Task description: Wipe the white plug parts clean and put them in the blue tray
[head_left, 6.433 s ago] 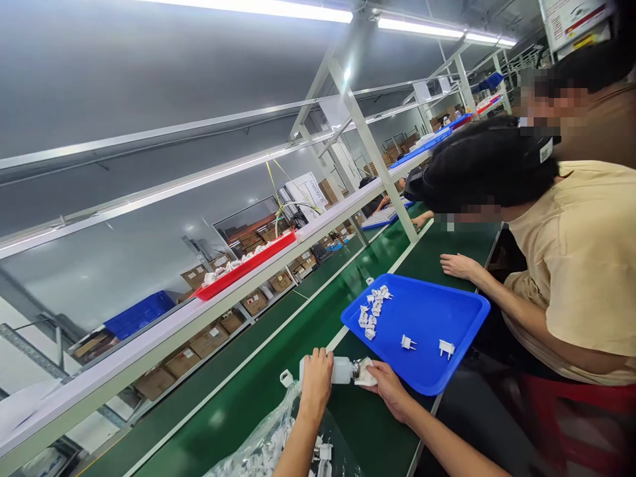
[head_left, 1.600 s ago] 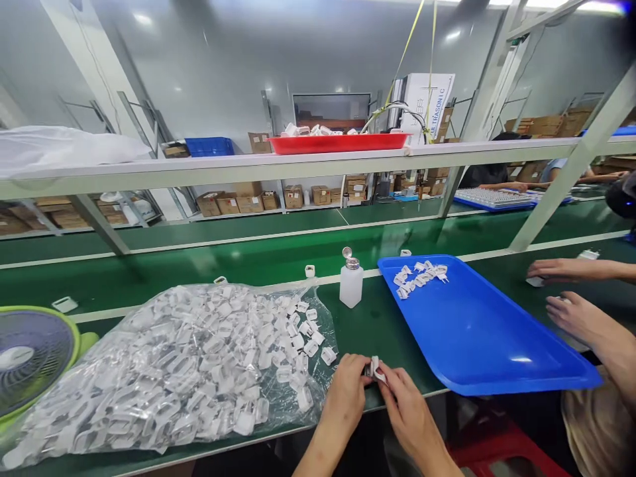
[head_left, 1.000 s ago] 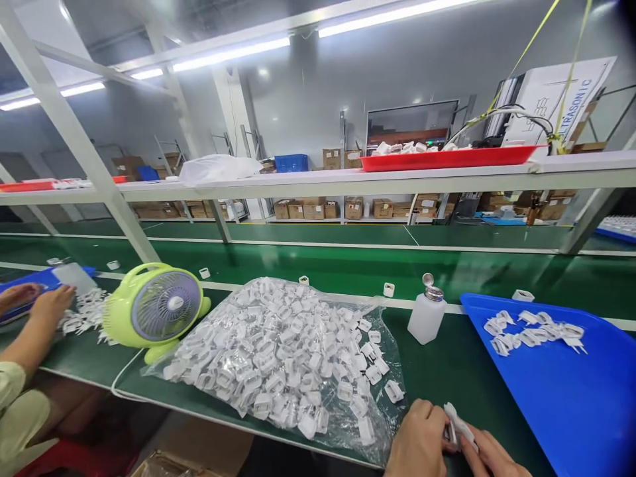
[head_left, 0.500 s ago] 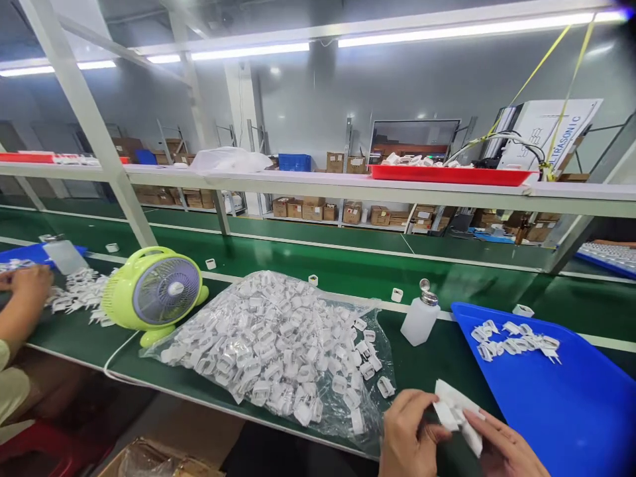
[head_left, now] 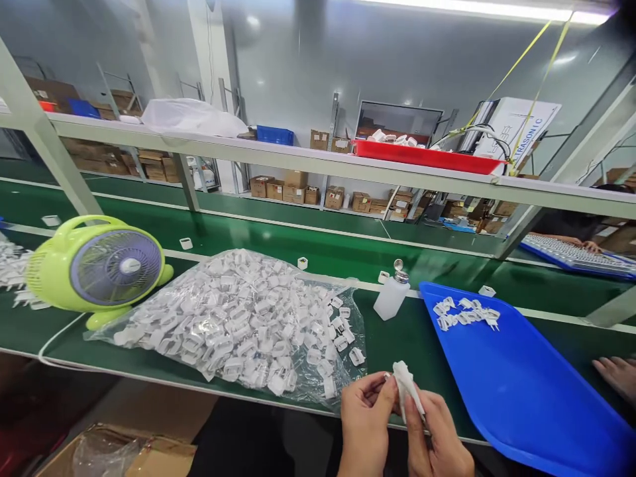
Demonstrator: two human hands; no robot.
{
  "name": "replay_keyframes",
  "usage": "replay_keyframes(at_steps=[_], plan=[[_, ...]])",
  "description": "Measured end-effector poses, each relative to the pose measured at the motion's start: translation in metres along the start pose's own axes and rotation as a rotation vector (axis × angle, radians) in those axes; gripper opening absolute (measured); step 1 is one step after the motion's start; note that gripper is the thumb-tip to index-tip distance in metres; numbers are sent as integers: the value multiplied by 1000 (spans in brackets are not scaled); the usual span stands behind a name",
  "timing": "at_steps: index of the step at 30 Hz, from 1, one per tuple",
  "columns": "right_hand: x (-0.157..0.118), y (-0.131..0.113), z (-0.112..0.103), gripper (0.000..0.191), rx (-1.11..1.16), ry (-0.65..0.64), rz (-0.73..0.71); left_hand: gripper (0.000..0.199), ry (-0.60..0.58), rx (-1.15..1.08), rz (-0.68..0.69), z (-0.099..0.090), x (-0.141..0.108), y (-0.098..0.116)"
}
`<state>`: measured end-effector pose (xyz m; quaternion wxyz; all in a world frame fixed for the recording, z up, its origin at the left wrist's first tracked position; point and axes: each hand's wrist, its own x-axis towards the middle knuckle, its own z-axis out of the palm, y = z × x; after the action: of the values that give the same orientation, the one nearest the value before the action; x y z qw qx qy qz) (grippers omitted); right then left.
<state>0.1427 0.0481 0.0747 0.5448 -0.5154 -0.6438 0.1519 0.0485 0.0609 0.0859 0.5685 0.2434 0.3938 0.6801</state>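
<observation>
My left hand [head_left: 365, 421] and my right hand [head_left: 437, 440] meet at the near edge of the green bench. Between them sits a white cloth wipe [head_left: 405, 387], pinched by my right hand and pressed around a small white plug part [head_left: 386, 377] that my left hand holds; most of the part is hidden. Just left of my hands lies a clear plastic bag [head_left: 233, 324] full of several white plug parts. A white dispenser bottle [head_left: 392, 295] with a metal top stands beyond my hands. A blue tray [head_left: 527, 391] to the right carries a small cluster of plug parts [head_left: 464, 313].
A lime-green desk fan [head_left: 97, 265] stands at the left, its cord trailing along the bench edge. A co-worker's fingers [head_left: 616, 374] rest by the tray's right side. A shelf rail above holds a red tray [head_left: 427, 157]. A cardboard box [head_left: 119, 454] sits below.
My view swung from the co-worker on the right to the left and back. The bottle was set down on the bench. Both hands have risen, and the wipe now stands bunched upright between them.
</observation>
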Motion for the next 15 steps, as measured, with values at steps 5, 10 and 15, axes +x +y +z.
replay_keyframes(at_steps=[5,10,15], plan=[[20,-3,-23,32,-273,184,17,43,-23,-61,1,-2,-9,7],[4,-6,-23,35,98,35,108,40,-131,-65,32,-1,-17,11],[0,0,-20,42,588,11,586,32,-124,36,171,-8,-18,15]])
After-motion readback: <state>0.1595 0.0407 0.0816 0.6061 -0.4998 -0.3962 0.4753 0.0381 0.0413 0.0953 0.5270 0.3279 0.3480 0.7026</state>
